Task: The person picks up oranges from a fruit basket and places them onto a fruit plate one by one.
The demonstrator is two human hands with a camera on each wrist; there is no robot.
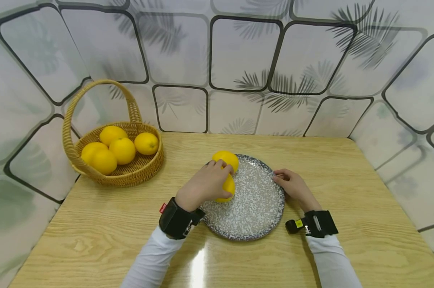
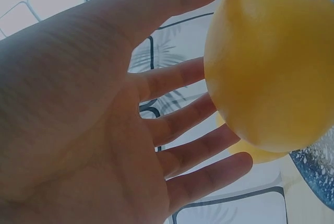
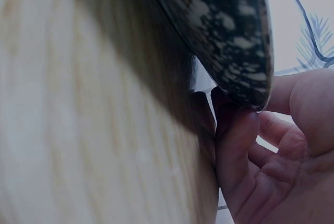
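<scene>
My left hand [image 1: 207, 183] grips a yellow lemon [image 1: 229, 188] over the left part of a round speckled grey plate [image 1: 256, 200]. In the left wrist view, the fingers spread along one side of this lemon [image 2: 271, 62], with the thumb on the other side. A second lemon [image 1: 227, 160] sits just beyond it at the plate's far left rim, partly hidden by the hand. At the plate's right edge, my right hand [image 1: 294, 186] holds the rim. The right wrist view shows fingers [image 3: 237, 140] tucked beneath the dark speckled rim [image 3: 229, 51].
A wicker basket [image 1: 130, 178] with a tall arched handle stands at the back left of the wooden table [image 1: 364, 192]. Several lemons [image 1: 122, 151] lie in it. Behind the table rises a wall covering [image 1: 243, 56] with stone outlines and leaf prints.
</scene>
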